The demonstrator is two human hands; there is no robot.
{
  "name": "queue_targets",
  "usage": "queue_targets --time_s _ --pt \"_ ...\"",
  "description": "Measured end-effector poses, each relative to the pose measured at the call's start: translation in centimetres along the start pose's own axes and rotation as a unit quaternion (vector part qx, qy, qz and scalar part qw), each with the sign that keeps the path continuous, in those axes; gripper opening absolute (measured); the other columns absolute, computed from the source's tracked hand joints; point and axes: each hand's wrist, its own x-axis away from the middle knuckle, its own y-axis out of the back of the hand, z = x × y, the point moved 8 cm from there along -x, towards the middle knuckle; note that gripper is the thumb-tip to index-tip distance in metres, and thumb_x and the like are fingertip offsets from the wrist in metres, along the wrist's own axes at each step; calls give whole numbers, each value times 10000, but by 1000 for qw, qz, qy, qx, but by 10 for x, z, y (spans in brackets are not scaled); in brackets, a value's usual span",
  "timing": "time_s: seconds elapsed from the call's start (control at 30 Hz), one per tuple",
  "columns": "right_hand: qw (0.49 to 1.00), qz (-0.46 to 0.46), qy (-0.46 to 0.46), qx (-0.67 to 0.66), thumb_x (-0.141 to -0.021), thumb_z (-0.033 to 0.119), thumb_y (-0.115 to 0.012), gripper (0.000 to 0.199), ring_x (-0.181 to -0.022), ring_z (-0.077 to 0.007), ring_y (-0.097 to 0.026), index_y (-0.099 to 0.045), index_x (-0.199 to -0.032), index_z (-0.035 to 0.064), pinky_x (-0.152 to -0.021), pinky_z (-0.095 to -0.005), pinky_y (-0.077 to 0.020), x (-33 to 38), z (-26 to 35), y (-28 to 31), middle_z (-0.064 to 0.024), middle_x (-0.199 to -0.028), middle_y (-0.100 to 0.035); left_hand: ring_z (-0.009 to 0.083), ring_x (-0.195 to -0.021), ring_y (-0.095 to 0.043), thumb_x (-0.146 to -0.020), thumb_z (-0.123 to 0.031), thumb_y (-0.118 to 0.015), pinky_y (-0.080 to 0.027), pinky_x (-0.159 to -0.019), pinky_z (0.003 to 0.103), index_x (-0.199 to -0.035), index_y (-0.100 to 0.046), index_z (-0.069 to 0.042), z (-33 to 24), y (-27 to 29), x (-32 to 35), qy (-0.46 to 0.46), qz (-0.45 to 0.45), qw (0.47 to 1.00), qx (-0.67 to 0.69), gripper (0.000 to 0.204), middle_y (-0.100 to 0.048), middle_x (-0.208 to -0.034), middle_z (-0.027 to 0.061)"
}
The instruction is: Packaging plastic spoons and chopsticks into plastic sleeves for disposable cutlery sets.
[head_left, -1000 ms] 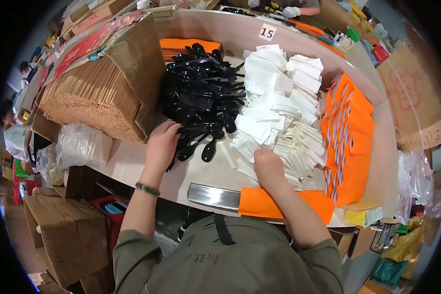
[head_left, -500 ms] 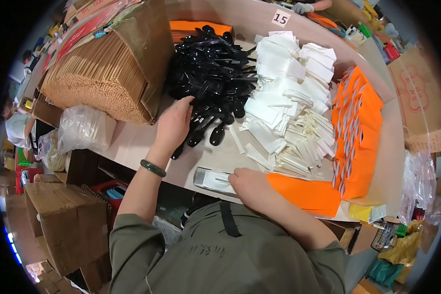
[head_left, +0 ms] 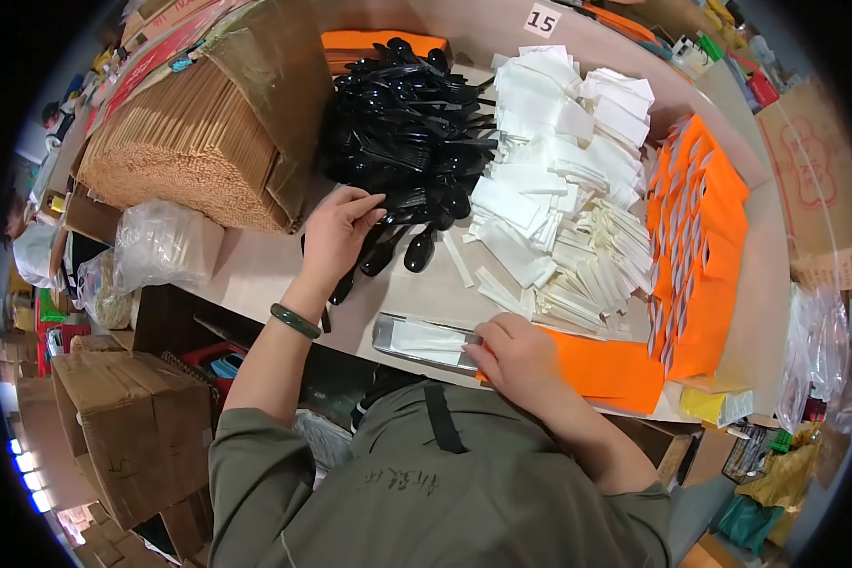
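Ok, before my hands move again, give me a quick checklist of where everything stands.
1. Left hand at the black cutlery: ok, fingertips at the pile's near part.
2. Left hand's hold on a piece: cannot tell, the fingers hide it.
3. Right hand at the metal tray: ok, at its right end.
4. White slips inside the tray: ok, lying lengthwise.
5. Tray's right end inside the orange pouch: cannot tell, right hand covers it.
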Motion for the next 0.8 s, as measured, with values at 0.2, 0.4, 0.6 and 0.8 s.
queue_targets --time_s 0.2,0.4,0.6,0.8 --pt "998 -42 49 -16 -817 158 -752 197 -881 -310 -619 -662 -945 38 -776 -410 -501 23 -9 5 -118 -958 -645 257 -819 -639 -871 -95 -718 -508 -721 335 -1045 -752 -73 -4 10 9 35 -1 999 14 179 -664 -915 68" --pt "998 -34 53 -21 -788 174 -780 261 -955 -315 -604 -659 -973 35 -851 -413 -493 28 -9 2 -124 -1039 -630 261 -813 -641 -843 -70 -727 -505 -697 340 -1029 -750 -67 -6 19 10 26 -28 999 -28 188 -666 -901 83" --pt "998 -17 64 -24 -764 200 -800 376 -1008 -318 -602 -636 -1057 31 -914 -420 -480 21 -11 3 -122 -1106 -628 274 -840 -649 -731 -13 -768 -505 -754 377 -999 -726 -97 -57 -13 87 -96 131 986 27 284 -681 -912 82" --pt "960 47 263 82 -860 141 -658 305 -1222 -267 -592 -657 -1149 46 -1000 -476 -454 36 12 -27 -124 -1299 -632 304 -915 -637 -708 -123 -775 -495 -804 416 -949 -676 -111 -100 -45 119 -123 281 946 101 261 -656 -917 72"
